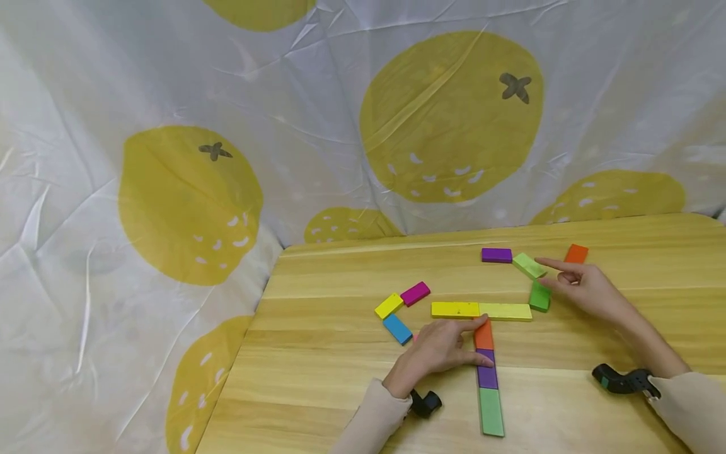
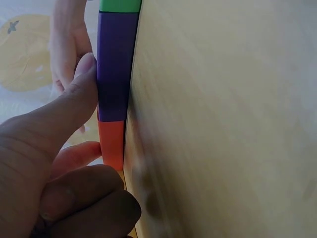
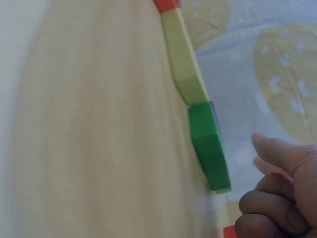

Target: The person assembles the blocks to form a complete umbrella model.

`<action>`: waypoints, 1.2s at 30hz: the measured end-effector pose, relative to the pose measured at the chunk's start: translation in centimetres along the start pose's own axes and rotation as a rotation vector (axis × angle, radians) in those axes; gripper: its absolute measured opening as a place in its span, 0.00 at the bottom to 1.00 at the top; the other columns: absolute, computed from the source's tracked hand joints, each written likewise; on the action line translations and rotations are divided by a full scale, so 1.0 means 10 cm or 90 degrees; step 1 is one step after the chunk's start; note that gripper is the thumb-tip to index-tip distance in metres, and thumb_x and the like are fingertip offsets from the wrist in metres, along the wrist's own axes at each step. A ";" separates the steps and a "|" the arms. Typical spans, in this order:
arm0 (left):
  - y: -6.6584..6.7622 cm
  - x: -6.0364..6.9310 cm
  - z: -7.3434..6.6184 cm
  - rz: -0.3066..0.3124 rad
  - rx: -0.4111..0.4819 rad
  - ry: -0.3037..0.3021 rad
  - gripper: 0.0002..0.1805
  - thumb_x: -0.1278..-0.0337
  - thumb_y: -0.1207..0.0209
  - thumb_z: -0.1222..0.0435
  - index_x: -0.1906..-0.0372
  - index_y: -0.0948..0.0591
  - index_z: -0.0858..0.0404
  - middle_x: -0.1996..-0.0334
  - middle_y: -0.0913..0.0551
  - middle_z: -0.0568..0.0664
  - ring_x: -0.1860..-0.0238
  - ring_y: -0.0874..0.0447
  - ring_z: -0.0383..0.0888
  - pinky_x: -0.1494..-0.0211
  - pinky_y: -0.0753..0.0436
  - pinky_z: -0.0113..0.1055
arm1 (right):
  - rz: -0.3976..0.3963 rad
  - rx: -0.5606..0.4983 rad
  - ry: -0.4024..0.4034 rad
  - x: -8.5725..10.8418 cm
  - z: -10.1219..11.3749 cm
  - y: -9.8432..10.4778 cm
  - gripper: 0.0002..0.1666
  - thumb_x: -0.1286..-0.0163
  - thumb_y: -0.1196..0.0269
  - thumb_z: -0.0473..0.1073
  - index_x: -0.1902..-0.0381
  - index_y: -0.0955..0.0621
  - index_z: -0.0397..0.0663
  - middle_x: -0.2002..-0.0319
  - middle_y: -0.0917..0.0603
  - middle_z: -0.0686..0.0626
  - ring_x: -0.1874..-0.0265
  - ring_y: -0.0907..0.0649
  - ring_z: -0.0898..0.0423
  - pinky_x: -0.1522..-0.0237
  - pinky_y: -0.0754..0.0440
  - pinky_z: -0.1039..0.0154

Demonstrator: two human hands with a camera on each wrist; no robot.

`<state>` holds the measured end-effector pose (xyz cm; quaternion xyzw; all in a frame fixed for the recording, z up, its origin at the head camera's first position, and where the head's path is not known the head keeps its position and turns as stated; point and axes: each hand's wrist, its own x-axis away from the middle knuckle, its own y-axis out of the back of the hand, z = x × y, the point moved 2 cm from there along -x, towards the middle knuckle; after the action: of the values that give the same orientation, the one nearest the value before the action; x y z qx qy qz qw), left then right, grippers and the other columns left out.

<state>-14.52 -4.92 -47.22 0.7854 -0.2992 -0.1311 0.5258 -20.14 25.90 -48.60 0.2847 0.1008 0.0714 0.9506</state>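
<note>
My left hand (image 1: 439, 345) rests on a column of wooden blocks, its thumb on the purple block (image 1: 488, 377) and its index finger at the orange block (image 1: 484, 337). A green block (image 1: 491, 410) continues the column nearer me. Across the top lie a yellow block (image 1: 455, 309) and a pale yellow block (image 1: 505, 311), end to end. My right hand (image 1: 590, 290) is beside a light green block (image 1: 529, 265) and a green block (image 3: 208, 144); its index finger and thumb extend, the other fingers curl. Nothing is visibly pinched there; whether a fingertip touches is unclear.
Left of the crossbar lie yellow (image 1: 389, 306), magenta (image 1: 416, 294) and blue (image 1: 398, 329) blocks. A purple block (image 1: 496, 255) and an orange-red block (image 1: 576, 253) lie toward the back. A lemon-print cloth (image 1: 317, 126) hangs behind the wooden table (image 1: 317, 378).
</note>
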 end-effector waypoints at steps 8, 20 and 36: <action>-0.01 0.00 -0.02 0.005 0.001 -0.001 0.44 0.45 0.31 0.38 0.23 0.32 0.37 0.86 0.44 0.37 0.87 0.49 0.32 0.81 0.48 0.25 | -0.041 0.021 0.001 0.10 -0.09 -0.12 0.26 0.26 0.32 0.46 0.35 0.18 0.42 0.81 0.36 0.57 0.81 0.40 0.64 0.81 0.42 0.62; 0.00 -0.04 -0.04 0.001 -0.003 -0.018 0.46 0.40 0.34 0.39 0.20 0.36 0.44 0.86 0.42 0.37 0.86 0.48 0.32 0.80 0.47 0.24 | -0.043 0.040 0.035 0.12 -0.17 -0.14 0.22 0.28 0.31 0.44 0.39 0.15 0.41 0.82 0.36 0.56 0.82 0.40 0.65 0.81 0.42 0.62; 0.63 -0.08 0.88 -0.216 0.061 0.148 0.25 0.40 0.27 0.53 0.39 0.14 0.54 0.87 0.40 0.40 0.85 0.45 0.36 0.82 0.48 0.27 | -0.054 0.034 0.025 0.08 -0.11 -0.20 0.21 0.27 0.32 0.46 0.40 0.15 0.43 0.82 0.37 0.58 0.82 0.40 0.65 0.81 0.42 0.62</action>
<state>-21.82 -12.71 -45.25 0.8585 -0.1062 -0.1120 0.4890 -19.46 25.00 -50.69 0.3042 0.1330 0.0337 0.9427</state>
